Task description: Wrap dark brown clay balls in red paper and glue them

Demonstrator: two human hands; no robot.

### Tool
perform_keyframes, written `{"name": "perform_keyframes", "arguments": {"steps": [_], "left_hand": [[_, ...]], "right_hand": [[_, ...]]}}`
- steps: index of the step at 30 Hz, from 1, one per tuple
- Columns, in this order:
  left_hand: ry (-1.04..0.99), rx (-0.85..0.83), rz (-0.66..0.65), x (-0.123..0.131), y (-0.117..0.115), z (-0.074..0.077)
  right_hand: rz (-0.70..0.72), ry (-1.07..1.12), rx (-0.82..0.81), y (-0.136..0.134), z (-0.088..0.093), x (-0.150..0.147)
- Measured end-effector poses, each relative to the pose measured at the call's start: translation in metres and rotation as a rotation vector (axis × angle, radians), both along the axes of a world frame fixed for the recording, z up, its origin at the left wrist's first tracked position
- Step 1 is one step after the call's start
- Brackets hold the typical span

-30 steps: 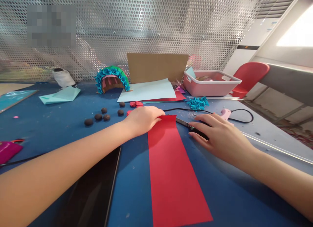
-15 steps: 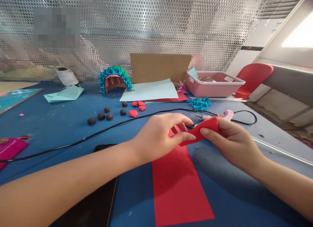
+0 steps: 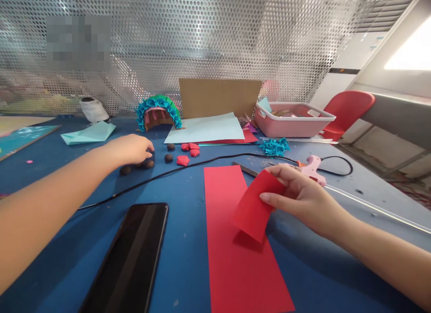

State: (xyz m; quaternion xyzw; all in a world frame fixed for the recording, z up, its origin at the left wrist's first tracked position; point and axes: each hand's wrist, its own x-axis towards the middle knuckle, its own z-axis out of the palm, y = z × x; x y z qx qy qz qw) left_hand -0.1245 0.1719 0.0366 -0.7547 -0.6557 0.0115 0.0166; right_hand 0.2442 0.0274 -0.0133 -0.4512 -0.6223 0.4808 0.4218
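Note:
Over the cluster of small dark balls (image 3: 125,169) at the left, my left hand (image 3: 129,149) reaches down. Its fingers are bent around one ball, which they mostly hide. My right hand (image 3: 303,194) pinches a small red paper piece (image 3: 257,205) between thumb and fingers, its lower end hanging free. Below that piece lies a long red paper strip (image 3: 235,268), flat on the table. Two more dark balls (image 3: 169,158) and several folded red paper pieces (image 3: 182,160) sit right of my left hand.
A black phone (image 3: 126,259) lies left of the strip. Behind my right hand are a pink glue gun (image 3: 313,167) and a dark blade-like tool (image 3: 245,169). A black cable (image 3: 188,165) crosses the table. Farther back stand a pink basket (image 3: 289,124) and a blue-trimmed arch (image 3: 158,111).
My left hand has let go of the red paper piece and moved left to the dark balls. My right hand still holds the piece, now hanging lower over the strip.

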Motion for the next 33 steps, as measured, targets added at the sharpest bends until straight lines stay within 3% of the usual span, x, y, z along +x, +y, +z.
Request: {"name": "perform_keyframes", "arguments": {"steps": [3, 6, 9, 13, 15, 19, 23, 27, 30, 33], "left_hand": [[-0.062, 0.063, -0.038, 0.003, -0.007, 0.000], [-0.194, 0.145, -0.134, 0.028, -0.029, 0.012], [-0.433, 0.126, -0.299, 0.070, -0.070, 0.018], [-0.859, 0.096, -0.620, 0.123, -0.125, -0.001], [-0.997, 0.036, -0.538, 0.139, -0.140, -0.015], [-1.211, -0.435, -0.302, 0.156, -0.145, -0.036], [-1.326, -0.556, -0.183, 0.159, -0.141, -0.044], [-1.440, -0.644, -0.117, 0.158, -0.141, -0.046], [-1.496, -0.709, -0.133, 0.159, -0.144, -0.045], [-1.546, -0.746, -0.153, 0.159, -0.147, -0.044]], "right_hand": [[-0.018, -0.012, -0.007, 0.003, 0.001, 0.000], [-0.019, -0.016, -0.058, 0.006, 0.006, -0.004], [-0.017, 0.003, -0.083, 0.005, 0.012, -0.013], [0.028, 0.070, -0.085, -0.003, 0.014, -0.024], [0.047, 0.094, -0.056, -0.006, 0.012, -0.025], [-0.016, -0.048, 0.152, -0.007, 0.002, -0.021], [-0.179, -0.380, 0.619, -0.008, -0.003, -0.012], [-0.061, -0.623, 1.035, -0.012, 0.000, -0.009], [0.046, -0.642, 1.096, -0.015, 0.001, -0.011], [0.055, -0.623, 1.089, -0.015, 0.000, -0.012]]}}
